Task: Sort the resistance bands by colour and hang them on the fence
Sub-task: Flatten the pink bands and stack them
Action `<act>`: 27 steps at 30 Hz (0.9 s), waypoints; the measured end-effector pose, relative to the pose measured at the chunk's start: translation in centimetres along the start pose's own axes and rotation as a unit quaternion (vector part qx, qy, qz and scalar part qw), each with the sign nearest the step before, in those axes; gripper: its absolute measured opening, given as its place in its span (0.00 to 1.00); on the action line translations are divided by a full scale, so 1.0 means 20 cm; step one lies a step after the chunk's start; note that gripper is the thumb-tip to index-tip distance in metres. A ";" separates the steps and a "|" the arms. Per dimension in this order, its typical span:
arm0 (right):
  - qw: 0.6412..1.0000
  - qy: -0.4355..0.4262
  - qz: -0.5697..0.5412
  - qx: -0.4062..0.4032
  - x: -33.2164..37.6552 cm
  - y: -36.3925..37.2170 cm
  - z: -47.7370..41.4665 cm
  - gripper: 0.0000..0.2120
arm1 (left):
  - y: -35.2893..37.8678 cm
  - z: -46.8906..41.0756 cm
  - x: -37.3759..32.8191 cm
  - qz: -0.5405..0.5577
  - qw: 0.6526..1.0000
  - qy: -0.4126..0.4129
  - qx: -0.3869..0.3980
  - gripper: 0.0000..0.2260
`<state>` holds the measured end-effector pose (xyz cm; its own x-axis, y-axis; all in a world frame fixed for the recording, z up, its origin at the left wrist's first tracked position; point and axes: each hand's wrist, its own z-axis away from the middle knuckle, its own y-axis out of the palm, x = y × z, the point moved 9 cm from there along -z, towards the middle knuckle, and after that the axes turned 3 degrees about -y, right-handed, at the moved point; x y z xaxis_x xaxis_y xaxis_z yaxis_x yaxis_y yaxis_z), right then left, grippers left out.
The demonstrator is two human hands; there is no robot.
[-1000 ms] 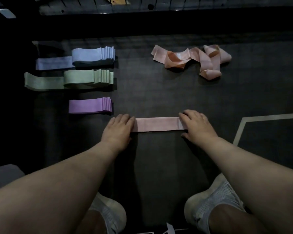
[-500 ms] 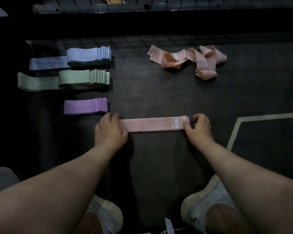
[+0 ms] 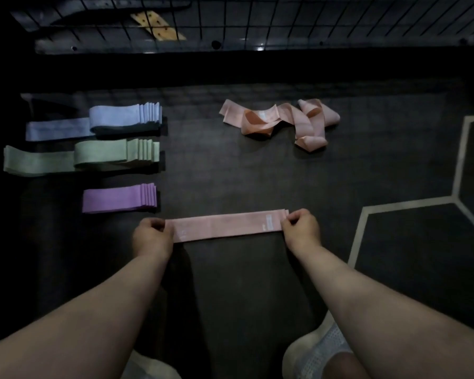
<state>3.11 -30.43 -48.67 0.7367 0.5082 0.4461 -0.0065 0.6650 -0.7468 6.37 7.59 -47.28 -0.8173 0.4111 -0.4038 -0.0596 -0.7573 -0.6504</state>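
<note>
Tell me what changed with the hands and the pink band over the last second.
Both hands went from lying flat on the pink band to pinching its ends: the left hand slid out to its left end, the right hand to its right end, baring more of it. The blue stack, green stack, purple stack and loose pink heap stayed put.

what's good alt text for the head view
A person's left hand and right hand pinch the ends of a flat pink band on a dark floor. A blue stack, a green stack and a purple stack lie to the left; a tangled pink pile lies beyond, near a wire fence.
</note>
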 end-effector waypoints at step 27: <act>0.970 -0.123 0.207 0.036 0.59 -0.38 -0.60 0.18 | 0.13 0.38 -0.70 -0.036 0.972 0.231 0.004 0.19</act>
<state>19.96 -36.05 -43.74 0.4771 0.8493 0.2261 -0.3211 0.4079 -0.8547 13.28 -3.96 -38.38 -0.4664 0.6460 -0.6043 -0.1135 -0.7212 -0.6834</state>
